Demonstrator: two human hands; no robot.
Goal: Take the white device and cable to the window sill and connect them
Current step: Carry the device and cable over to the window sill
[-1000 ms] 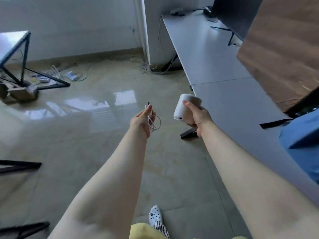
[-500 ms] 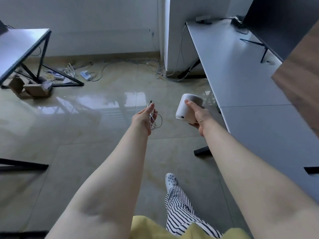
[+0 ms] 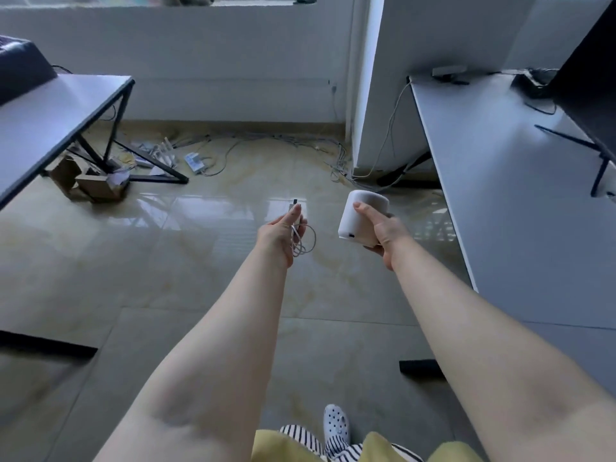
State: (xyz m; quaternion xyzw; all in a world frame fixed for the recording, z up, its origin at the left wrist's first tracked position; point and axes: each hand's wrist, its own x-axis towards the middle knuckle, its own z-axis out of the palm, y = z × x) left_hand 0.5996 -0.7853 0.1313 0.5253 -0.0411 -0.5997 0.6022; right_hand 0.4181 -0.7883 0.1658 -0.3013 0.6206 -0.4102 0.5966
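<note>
My right hand grips a white cylindrical device, tilted, with a small port showing low on its side. My left hand pinches a thin white cable, coiled in loops below the fingers, its dark plug tip sticking up above the thumb. Both hands are held out in front of me over the floor, about a hand's width apart. The window sill runs along the top of the far white wall.
A grey desk with a monitor stands on the right, another desk on the left. A white pillar rises beside the right desk. Cardboard boxes and loose cables lie on the tiled floor near the wall.
The view has turned and advanced toward the far wall, and the window sill has come into sight. Both hands keep their hold on the cable and the device.
</note>
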